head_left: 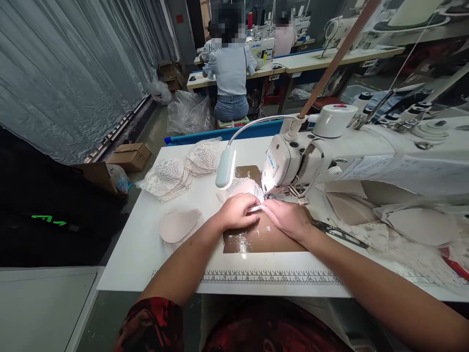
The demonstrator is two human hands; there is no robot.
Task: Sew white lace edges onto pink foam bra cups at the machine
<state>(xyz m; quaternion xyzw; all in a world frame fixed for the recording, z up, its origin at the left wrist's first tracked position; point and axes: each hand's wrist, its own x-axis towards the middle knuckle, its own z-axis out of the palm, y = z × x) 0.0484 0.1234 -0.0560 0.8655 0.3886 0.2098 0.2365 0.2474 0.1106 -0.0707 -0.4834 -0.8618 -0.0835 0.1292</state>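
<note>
A pale pink bra cup with lace (246,187) lies under the head of a white sewing machine (282,159), close to its needle. My left hand (240,210) is closed on the near edge of this cup, thumb and fingers pinching the fabric. Beside it, my right hand (287,217) presses the same edge close to the presser foot, its fingers together. The needle tip and part of the seam are hidden by my fingers. Beneath both hands a brown taped sheet (264,239) covers the machine bed.
Stacked lace cups (168,176) and a loose beige cup (179,226) lie to the left. A lamp (226,168) hangs over the work. Scissors (340,233) and lace pieces (421,227) are at the right. A printed ruler (271,277) runs along the front; a co-worker (230,68) sits ahead.
</note>
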